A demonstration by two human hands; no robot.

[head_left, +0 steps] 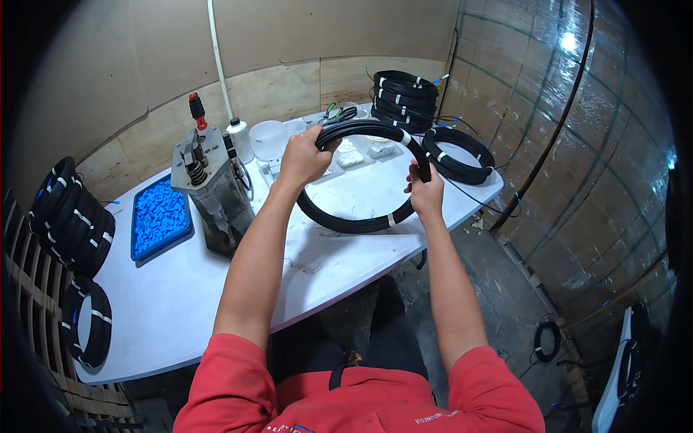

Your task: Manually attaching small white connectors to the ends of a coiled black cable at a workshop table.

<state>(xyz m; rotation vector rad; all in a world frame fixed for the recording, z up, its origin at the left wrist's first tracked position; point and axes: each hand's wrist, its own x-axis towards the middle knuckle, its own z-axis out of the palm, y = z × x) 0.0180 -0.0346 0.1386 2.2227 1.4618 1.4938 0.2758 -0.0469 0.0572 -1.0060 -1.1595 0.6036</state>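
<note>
Both my hands hold up a coil of black cable point(346, 222) bound with white ties, tilted over the white table. My left hand point(307, 155) is closed round its upper left side. On its right side my right hand point(424, 189) grips the ring, with the thumb toward the inside. Through the coil's opening the white tabletop point(354, 193) and small clear trays with white pieces point(351, 155) show. Just right of my right hand another black cable coil point(462, 154) lies flat at the table's edge.
A metal bench machine point(216, 206) stands left of my left arm, beside a tray of blue connectors point(160, 220). Stacked coils rise at the back point(404, 101) and far left point(72, 216). A white bottle point(240, 141) and round tub point(268, 139) stand behind.
</note>
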